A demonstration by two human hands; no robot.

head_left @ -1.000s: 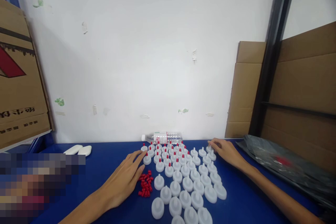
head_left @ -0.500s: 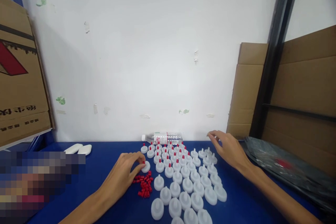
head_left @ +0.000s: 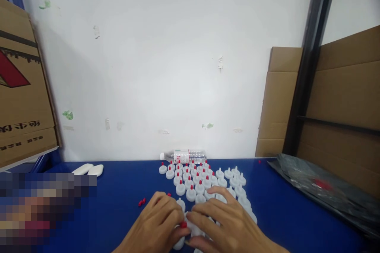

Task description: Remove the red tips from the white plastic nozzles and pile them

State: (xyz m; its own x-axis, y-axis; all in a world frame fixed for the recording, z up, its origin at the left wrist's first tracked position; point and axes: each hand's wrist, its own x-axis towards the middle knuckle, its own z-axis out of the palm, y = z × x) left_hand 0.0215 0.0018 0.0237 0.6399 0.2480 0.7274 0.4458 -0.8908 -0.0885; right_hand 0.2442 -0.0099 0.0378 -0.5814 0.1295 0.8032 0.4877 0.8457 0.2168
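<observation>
Rows of small white caps (head_left: 221,174) stand on the blue table (head_left: 118,189); the far left ones (head_left: 190,191) carry red tips. My left hand (head_left: 157,225) and my right hand (head_left: 228,223) meet over the near rows, fingers curled and pinched together. A red tip (head_left: 183,224) shows between the fingertips of both hands. The hands hide the near caps and most of the red tip pile. One loose red tip (head_left: 141,202) lies left of my left hand.
A clear water bottle (head_left: 184,155) lies against the white wall behind the caps. Two white oval pieces (head_left: 88,169) rest at the left. Cardboard boxes (head_left: 20,87) stand left and right, a grey plastic bag (head_left: 323,189) lies at the right. A tiny red tip (head_left: 259,161) lies far right.
Both hands drew back from the far rows and came together over the near caps. A red tip now sits between their fingertips, and a loose tip lies at the left.
</observation>
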